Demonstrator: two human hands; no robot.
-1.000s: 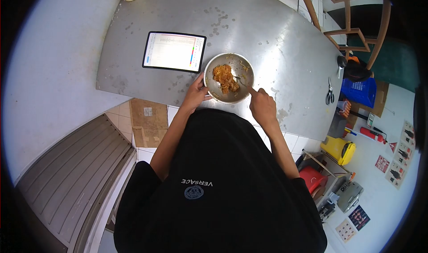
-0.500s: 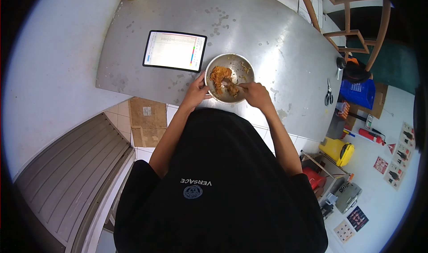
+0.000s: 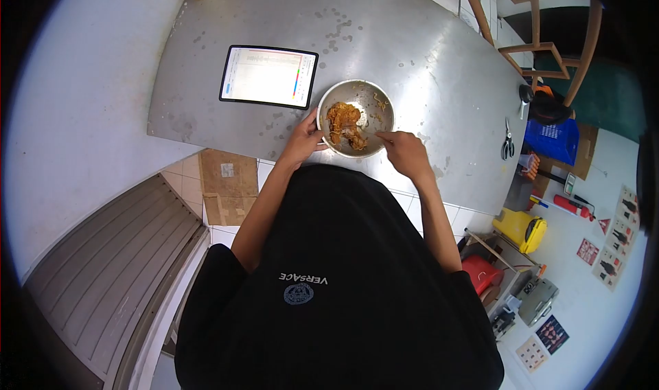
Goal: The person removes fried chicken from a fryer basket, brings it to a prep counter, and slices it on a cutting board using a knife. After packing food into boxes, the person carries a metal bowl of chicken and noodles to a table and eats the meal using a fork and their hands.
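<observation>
A round metal bowl stands near the front edge of the steel table. Orange-brown, saucy food is clumped toward its left side, with smears and shreds stuck to the wall. My left hand grips the bowl's left rim, fingers curled around the side. At the right rim, my right hand is closed in a pinch on a thin stirring utensil that reaches into the bowl. Its lower end is down by the food, too small to tell its exact kind.
A tablet with a lit screen lies just left of the bowl on the steel table. Scissors rest by the table's right edge. Beyond that edge are a blue crate and a yellow container. Cardboard covers floor at left.
My right hand has drawn back a little to the right and down, away from the bowl's middle. The bowl has shifted slightly right, with my left hand still on it.
</observation>
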